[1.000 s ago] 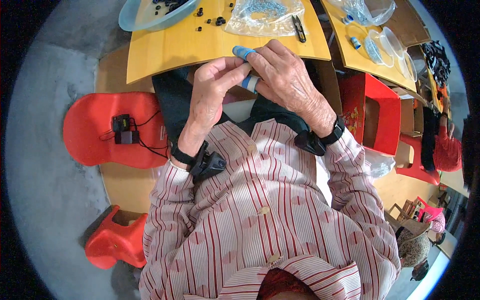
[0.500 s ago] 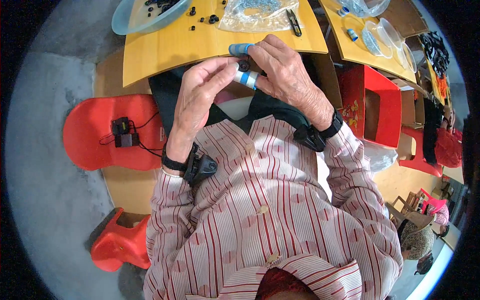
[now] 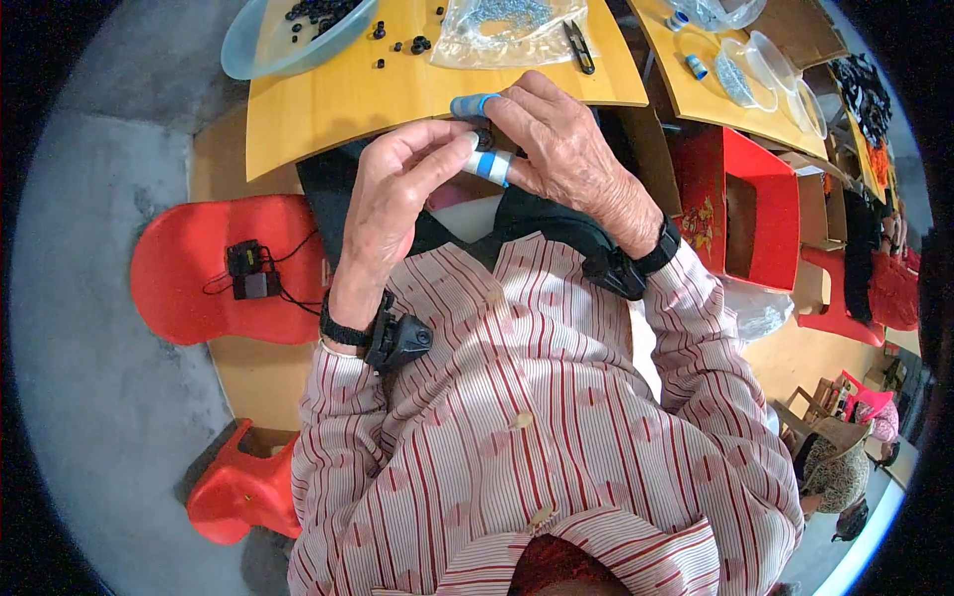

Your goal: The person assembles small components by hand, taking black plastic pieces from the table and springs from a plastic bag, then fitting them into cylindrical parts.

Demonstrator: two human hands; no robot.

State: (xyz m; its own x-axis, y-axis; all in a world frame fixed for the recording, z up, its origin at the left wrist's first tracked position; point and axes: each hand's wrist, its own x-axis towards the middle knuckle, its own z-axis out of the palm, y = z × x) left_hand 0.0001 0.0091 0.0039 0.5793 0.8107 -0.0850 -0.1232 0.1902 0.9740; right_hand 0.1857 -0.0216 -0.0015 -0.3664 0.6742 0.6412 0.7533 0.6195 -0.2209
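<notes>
Just past the near edge of the table, my left hand [image 3: 390,189] pinches a small black round part [image 3: 484,138] between thumb and fingertips. From the other side my right hand [image 3: 566,144] closes on the same part. Blue tape [image 3: 473,105] wraps its index finger, and a blue and white wrap [image 3: 488,166] covers its thumb. The black part sits between these two wrapped fingers and is partly hidden by the left thumb. Dark straps with black devices circle both wrists.
On the yellow table [image 3: 328,109] stand a translucent tub [image 3: 248,60] of black parts, loose black pieces [image 3: 419,45], a clear bag [image 3: 507,50] of small silvery pieces and thread snips [image 3: 578,48]. A red box [image 3: 760,209] is at right, red stools [image 3: 219,308] at left.
The black part has turned slightly and is more covered by the left fingers. Both hands stay close together; the view has shifted a little.
</notes>
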